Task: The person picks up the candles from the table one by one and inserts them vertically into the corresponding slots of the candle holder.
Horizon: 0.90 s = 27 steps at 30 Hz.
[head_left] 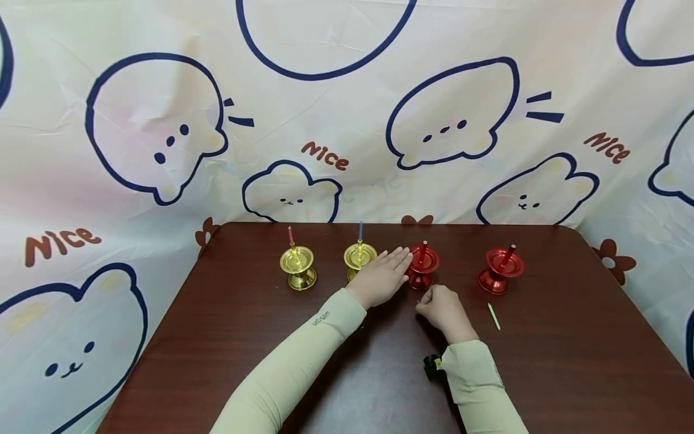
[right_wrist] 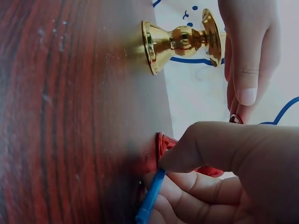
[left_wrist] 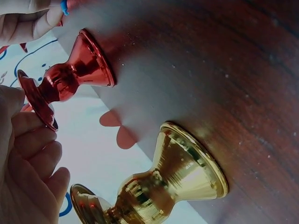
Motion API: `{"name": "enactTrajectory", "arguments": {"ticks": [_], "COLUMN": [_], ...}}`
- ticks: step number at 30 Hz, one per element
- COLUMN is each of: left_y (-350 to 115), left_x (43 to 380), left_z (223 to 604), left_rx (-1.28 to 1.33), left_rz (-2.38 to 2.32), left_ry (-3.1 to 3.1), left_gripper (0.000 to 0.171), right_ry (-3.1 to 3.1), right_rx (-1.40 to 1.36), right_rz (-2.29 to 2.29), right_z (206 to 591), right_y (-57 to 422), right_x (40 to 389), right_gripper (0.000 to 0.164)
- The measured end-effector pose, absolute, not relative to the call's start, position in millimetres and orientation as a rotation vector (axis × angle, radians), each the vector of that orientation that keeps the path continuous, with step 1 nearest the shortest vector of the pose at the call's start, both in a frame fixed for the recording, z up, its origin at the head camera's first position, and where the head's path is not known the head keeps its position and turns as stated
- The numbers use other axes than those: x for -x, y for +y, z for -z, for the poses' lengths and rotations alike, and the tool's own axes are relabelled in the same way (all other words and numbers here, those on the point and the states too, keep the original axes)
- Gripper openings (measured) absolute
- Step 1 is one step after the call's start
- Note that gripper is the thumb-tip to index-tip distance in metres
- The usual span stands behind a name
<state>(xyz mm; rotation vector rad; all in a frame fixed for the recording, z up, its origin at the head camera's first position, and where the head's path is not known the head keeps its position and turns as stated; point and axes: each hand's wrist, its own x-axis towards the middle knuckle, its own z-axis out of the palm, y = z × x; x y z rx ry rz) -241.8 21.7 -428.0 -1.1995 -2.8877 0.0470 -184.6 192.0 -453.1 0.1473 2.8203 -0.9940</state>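
Observation:
My left hand (head_left: 382, 277) reaches out with straight fingers, their tips touching the left side of the dish of a red candle holder (head_left: 425, 260). Its red foot (left_wrist: 93, 63) stands on the table in the left wrist view. Just in front of that holder, my right hand (head_left: 443, 308) pinches a slim blue candle (right_wrist: 152, 198) between thumb and fingers. In the right wrist view the candle slants down from the grip, and the hand hides much of the red holder.
Two gold candle holders stand to the left, one bearing a red candle (head_left: 290, 235), the other a blue candle (head_left: 360, 231). Another red candle holder (head_left: 496, 280) stands at the right, with a pale green candle (head_left: 494, 316) lying before it. A printed cloth (head_left: 368, 120) hangs behind the table.

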Motion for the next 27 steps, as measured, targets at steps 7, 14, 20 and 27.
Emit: {"name": "enactTrajectory", "arguments": {"ticks": [7, 14, 20, 27], "left_y": [21, 20, 20, 21], "left_x": [242, 242, 242, 243], "left_z": [430, 429, 428, 430], "left_rx": [1.185, 1.194, 1.195, 1.195], "left_rz": [-0.033, -0.029, -0.005, 0.004], "left_ry": [-2.886, -2.876, -2.879, -2.881], "left_gripper": [0.054, 0.055, 0.054, 0.055], "right_ry": [2.793, 2.754, 2.708, 2.629], "right_rx": [-0.142, -0.165, -0.196, -0.226], "right_rz": [1.01, 1.079, 1.16, 1.297], "right_z": [451, 449, 448, 442], "right_y": [195, 200, 206, 214], "right_x": [187, 186, 185, 188], "right_gripper": [0.007, 0.008, 0.01, 0.016]}}
